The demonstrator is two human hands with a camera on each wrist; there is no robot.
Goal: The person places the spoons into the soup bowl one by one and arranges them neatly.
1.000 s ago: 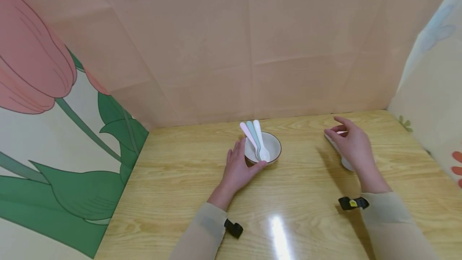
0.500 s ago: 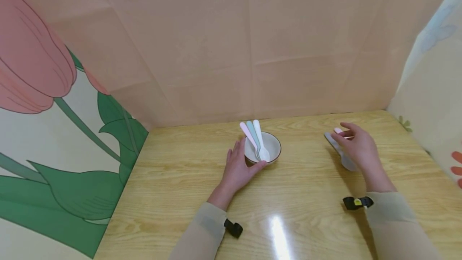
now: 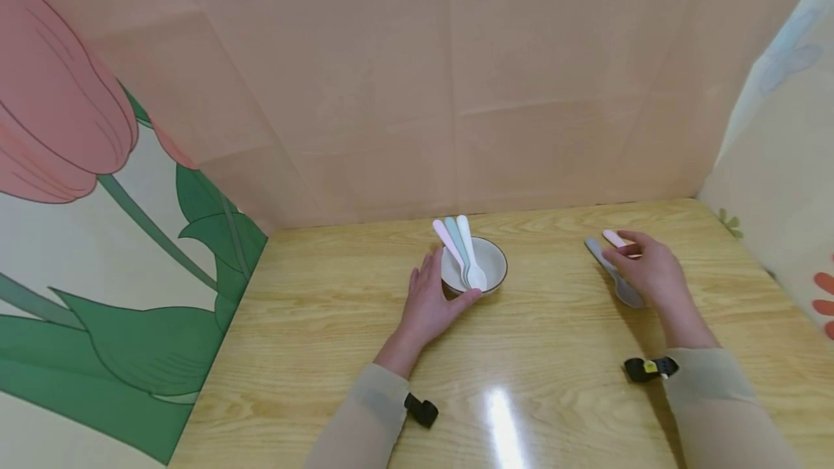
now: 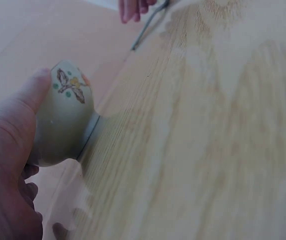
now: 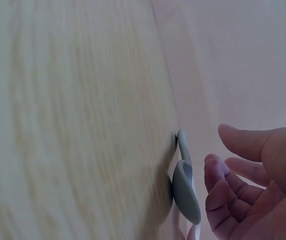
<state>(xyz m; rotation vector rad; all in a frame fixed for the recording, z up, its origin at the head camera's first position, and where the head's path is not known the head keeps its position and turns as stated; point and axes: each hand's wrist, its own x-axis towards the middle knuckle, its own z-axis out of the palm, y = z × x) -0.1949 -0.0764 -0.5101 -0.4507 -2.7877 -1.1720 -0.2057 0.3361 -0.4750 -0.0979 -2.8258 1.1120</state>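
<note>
In the head view my left hand [image 3: 430,306] holds a white, dark-rimmed bowl [image 3: 493,260], thumb at the near rim and fingers at its left side. The left wrist view shows a leaf-and-flower pattern on the bowl [image 4: 65,130]. A pink spoon [image 3: 448,241], a pale green spoon [image 3: 457,237] and a white spoon [image 3: 472,255] lean inside it, handles up. At the right, my right hand [image 3: 651,270] hovers by a grey spoon [image 5: 185,200] and a pink handle [image 3: 612,238], partly hidden behind the fingers. Its thumb stands apart from its loosely bent fingers, with nothing pinched.
Everything rests on a wood-grain table [image 3: 313,324] with a light reflection near the front. A pink-beige sheet [image 3: 365,93] hangs behind it. Tulip-printed panel [image 3: 65,165] borders the left side, and a pale printed wall [image 3: 788,187] the right.
My right hand has shifted right and slightly towards me, baring more of the grey spoon and the pink handle. My left hand and the bowl have stayed in place.
</note>
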